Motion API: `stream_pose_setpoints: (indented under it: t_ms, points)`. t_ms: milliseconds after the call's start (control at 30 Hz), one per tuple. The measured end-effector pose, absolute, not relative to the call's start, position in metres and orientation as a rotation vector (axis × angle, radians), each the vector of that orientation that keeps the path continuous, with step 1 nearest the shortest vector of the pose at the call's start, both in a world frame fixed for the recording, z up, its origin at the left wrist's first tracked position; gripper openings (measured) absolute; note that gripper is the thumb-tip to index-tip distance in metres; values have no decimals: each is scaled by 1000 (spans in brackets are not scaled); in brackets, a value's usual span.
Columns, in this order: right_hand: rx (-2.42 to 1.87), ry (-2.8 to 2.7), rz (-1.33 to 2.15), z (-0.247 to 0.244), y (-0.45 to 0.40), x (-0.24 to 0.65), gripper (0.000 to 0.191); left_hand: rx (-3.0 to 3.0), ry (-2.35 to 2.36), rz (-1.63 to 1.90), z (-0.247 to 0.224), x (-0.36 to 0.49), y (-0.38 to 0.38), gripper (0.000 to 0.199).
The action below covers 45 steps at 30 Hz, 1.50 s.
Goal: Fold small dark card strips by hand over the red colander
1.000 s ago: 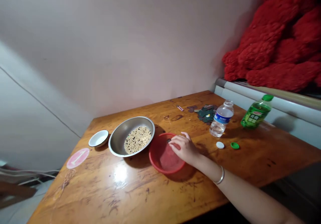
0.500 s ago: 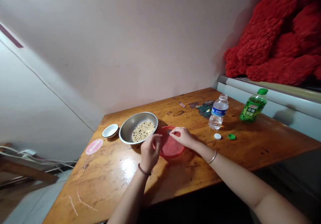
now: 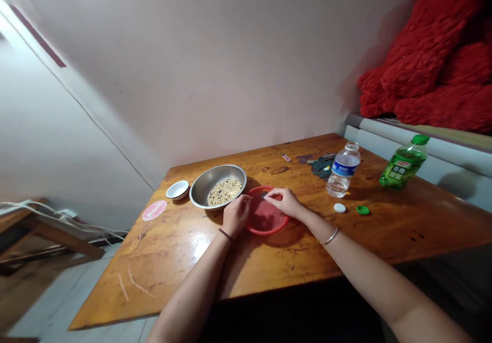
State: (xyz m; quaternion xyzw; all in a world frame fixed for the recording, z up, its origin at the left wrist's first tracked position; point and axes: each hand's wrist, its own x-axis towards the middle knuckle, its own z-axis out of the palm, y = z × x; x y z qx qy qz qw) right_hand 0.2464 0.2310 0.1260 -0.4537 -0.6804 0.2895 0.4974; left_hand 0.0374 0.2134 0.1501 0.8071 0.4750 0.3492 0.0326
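A shallow red plastic basket (image 3: 265, 233) with a slotted rim sits on the table between my hands. My left hand (image 3: 236, 217) is at its left edge, fingers curled and pinched together; what they hold, if anything, is hidden. Over the basket's right side, my right hand (image 3: 285, 203) is closed in a pinch. A small dark piece (image 3: 264, 195) shows right by its fingertips, too small to name. Behind my left hand stands a steel bowl (image 3: 200, 185) with pale and dark beans (image 3: 225, 192) spread inside.
A small white bowl (image 3: 177, 190) and a pink round tag (image 3: 154, 210) are at left. To the right stand a water bottle (image 3: 343, 171) and a green bottle (image 3: 404, 163), with white (image 3: 340, 208) and green (image 3: 362, 209) caps. Dark strips (image 3: 322, 166) lie behind.
The view has shifted, so everything sits a little differently in frame. My left hand has turned and come closer to the red basket's edge. My right hand keeps its pinch over the basket.
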Motion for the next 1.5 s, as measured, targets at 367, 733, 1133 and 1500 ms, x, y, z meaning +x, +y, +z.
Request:
stream_pose_setpoints:
  t_ms: [367,733,1133,1500]
  points:
    - [-1168,-1788,621,119,212,233,16,2527,1564,829,163,34,199,21]
    - [-1060,-1972,379,130,195,235,12,2523,1386,822,159,42,193,22]
    - [-1051,-1844,554,129,197,240,14,2258,1293,1036,161,49,190,19]
    - [-965,-1872,313,133,189,241,9,2085,1216,1003,162,50,187,17]
